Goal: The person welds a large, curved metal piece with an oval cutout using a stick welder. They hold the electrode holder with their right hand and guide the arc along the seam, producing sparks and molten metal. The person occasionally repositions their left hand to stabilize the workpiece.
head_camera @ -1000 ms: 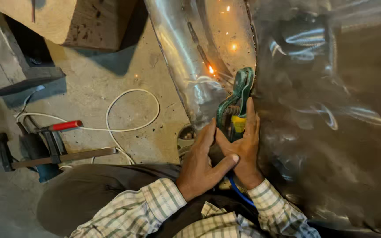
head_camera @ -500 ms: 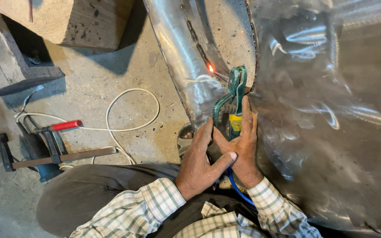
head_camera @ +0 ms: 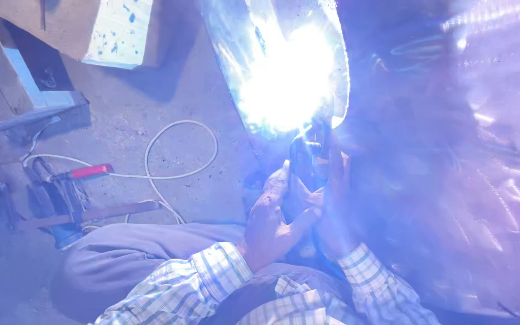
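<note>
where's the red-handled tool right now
In the head view the red-handled tool lies on the concrete floor at the left, beside the looped white cable, well left of both hands.

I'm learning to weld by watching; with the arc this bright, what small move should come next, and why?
Probably creep the electrode holder slowly along the metal sheet: both hands, left hand and right hand, grip it steady, and the glare sits at one spot.

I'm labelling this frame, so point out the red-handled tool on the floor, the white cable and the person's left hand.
red-handled tool point(head_camera: 90, 171), head view, on the red handle.
white cable point(head_camera: 183, 123), head view, on the top of its loop.
left hand point(head_camera: 272, 219), head view, on the back of the hand.
</note>
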